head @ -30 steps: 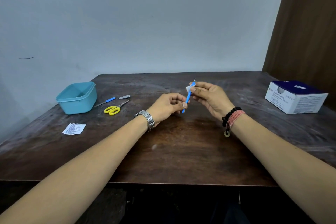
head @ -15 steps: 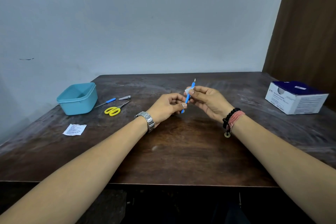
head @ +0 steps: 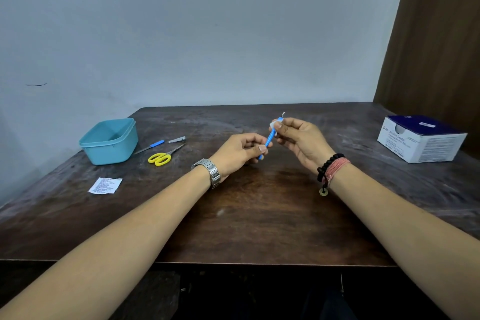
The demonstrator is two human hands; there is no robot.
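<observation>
Above the middle of the dark wooden table (head: 259,228), both hands share a thin blue-handled tool (head: 269,139) with a small metal tip pointing up. My left hand (head: 237,153), with a metal watch on its wrist, pinches the lower end of the handle. My right hand (head: 301,140), wearing bead and thread bracelets, pinches a small white swab (head: 272,125) around the upper part of the handle, just below the tip.
At the left stand a teal plastic tub (head: 109,141), a second blue-handled tool (head: 150,146), a nail clipper (head: 177,139), yellow scissors (head: 162,157) and a torn white wrapper (head: 105,185). A white and blue swab box (head: 420,139) sits far right.
My right hand with the swab has slid up the blue handle toward the metal tip. The left hand keeps its hold on the lower end.
</observation>
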